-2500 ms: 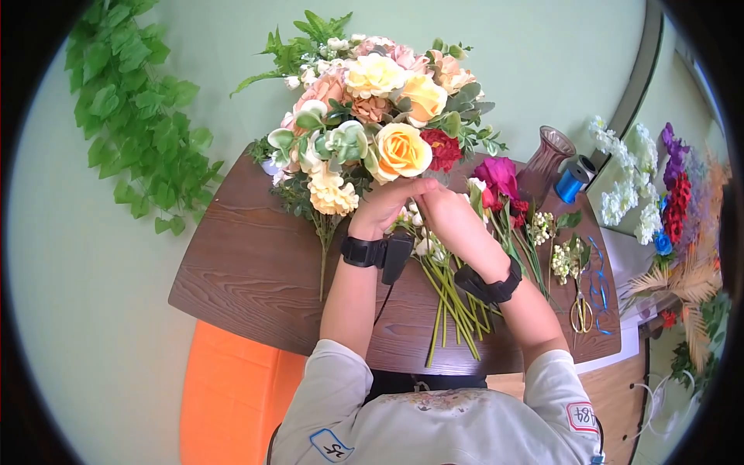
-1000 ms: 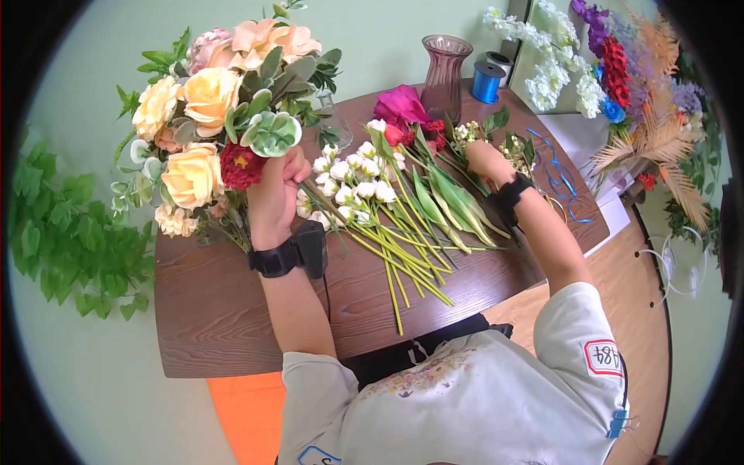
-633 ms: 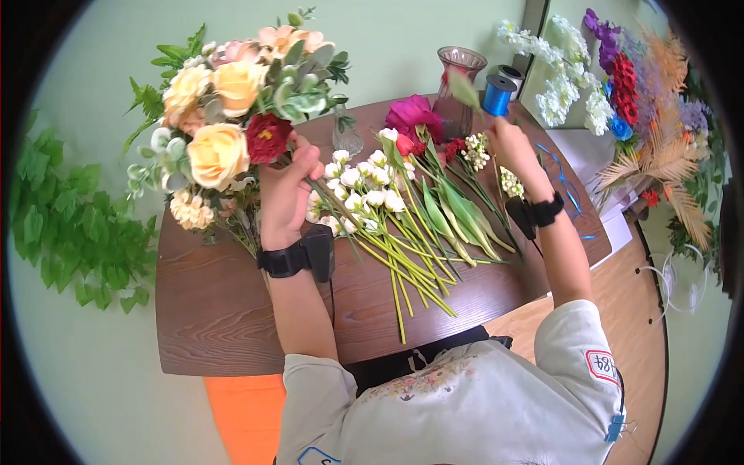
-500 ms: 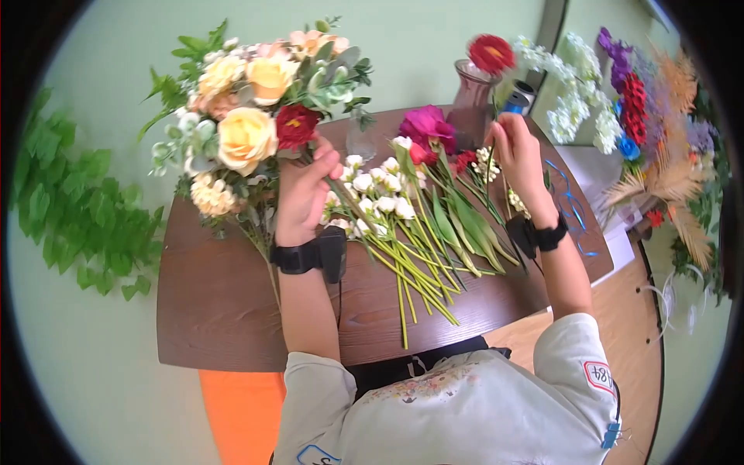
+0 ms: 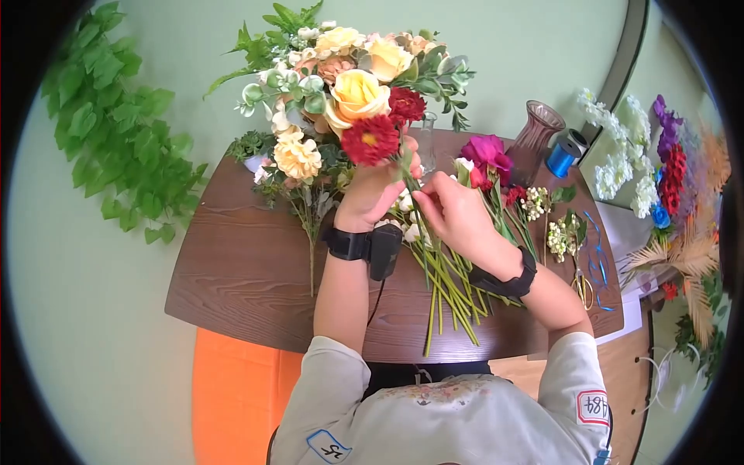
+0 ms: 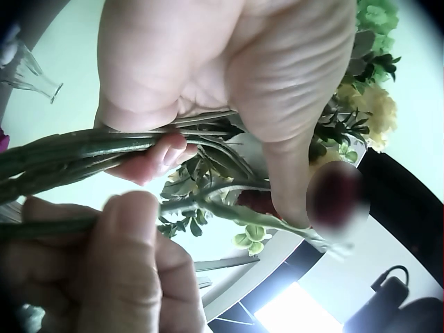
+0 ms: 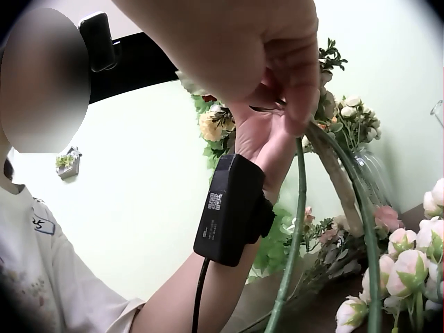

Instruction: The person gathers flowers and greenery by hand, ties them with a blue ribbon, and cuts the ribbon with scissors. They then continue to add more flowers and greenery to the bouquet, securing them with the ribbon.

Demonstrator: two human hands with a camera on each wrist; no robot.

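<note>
A large bouquet of cream-yellow roses [image 5: 358,97], pale blossoms and green leaves rises above my left hand [image 5: 372,194]. That hand grips the bundled stems [image 6: 76,149], seen close up in the left wrist view. My right hand [image 5: 463,215] pinches the green stem [image 7: 295,222] of a dark red flower [image 5: 370,141] between thumb and fingers. This flower's head lies against the front of the bouquet, just below another red flower [image 5: 406,104] among the roses. Both hands are close together above the table, and the left palm hides part of the stems.
White rosebuds with long green stems [image 5: 457,298] lie on the brown table [image 5: 232,263] under my hands. Right of them are a magenta flower [image 5: 487,155], a purple glass vase [image 5: 536,132], a blue ribbon spool [image 5: 562,159] and scissors [image 5: 583,291]. More greenery [image 5: 311,221] lies at left.
My right hand reached to the table's right side, lifted a red flower there and brought it left to the bouquet. My left hand kept its grip on the bouquet, which swung left and back.
</note>
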